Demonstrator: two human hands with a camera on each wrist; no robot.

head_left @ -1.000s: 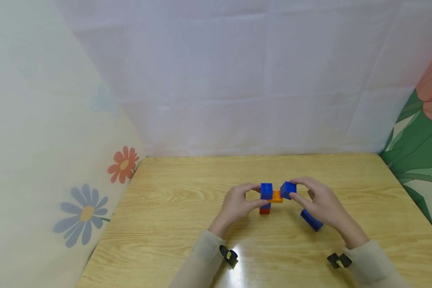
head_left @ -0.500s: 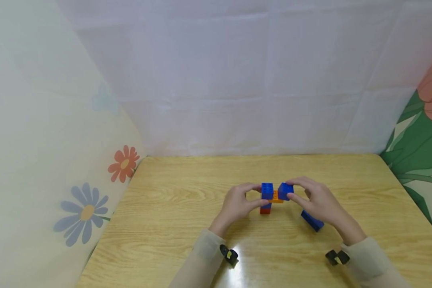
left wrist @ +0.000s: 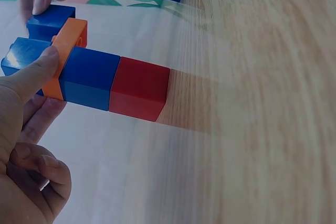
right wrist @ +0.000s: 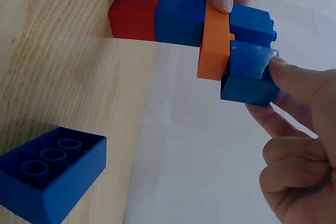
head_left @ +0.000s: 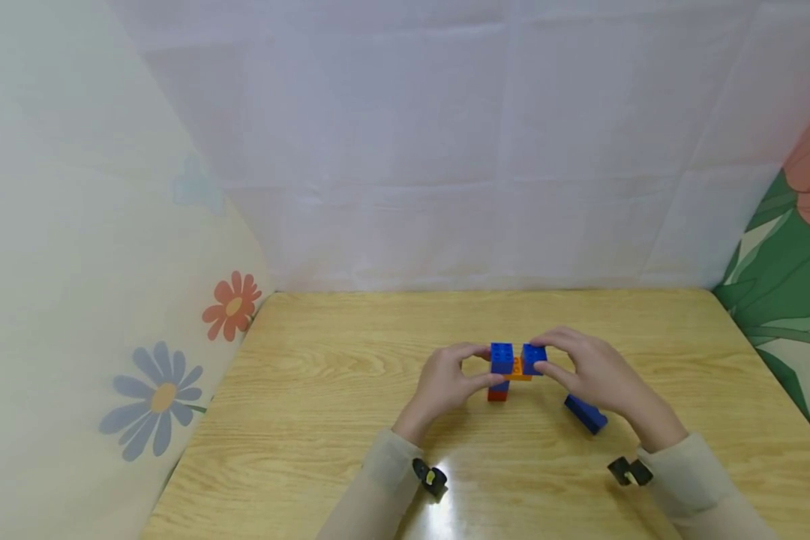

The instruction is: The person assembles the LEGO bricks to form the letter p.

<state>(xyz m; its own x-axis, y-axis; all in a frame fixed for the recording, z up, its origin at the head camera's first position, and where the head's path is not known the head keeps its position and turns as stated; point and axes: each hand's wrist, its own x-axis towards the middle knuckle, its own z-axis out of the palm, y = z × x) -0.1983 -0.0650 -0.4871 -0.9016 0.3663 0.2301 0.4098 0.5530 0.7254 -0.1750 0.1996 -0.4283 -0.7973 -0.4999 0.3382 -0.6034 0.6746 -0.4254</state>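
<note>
A stack stands on the table: a red brick at the bottom, a blue brick above it, then a flat orange brick reaching out to the right. On the orange brick's left end sits an upper blue brick. My left hand pinches the stack around that upper brick and the orange one. Between right thumb and fingers, my right hand holds another blue brick against the orange brick's overhanging end, slightly askew in the right wrist view. Whether its studs are engaged cannot be seen.
A longer blue brick lies on its side on the wooden table, right of the stack, its hollow underside showing. White cloth hangs behind the table. Flower-patterned panels flank it.
My right hand has moved slightly left, bringing its blue brick from beside the orange brick onto its right end and turning it straighter. The left hand stays on the stack.
</note>
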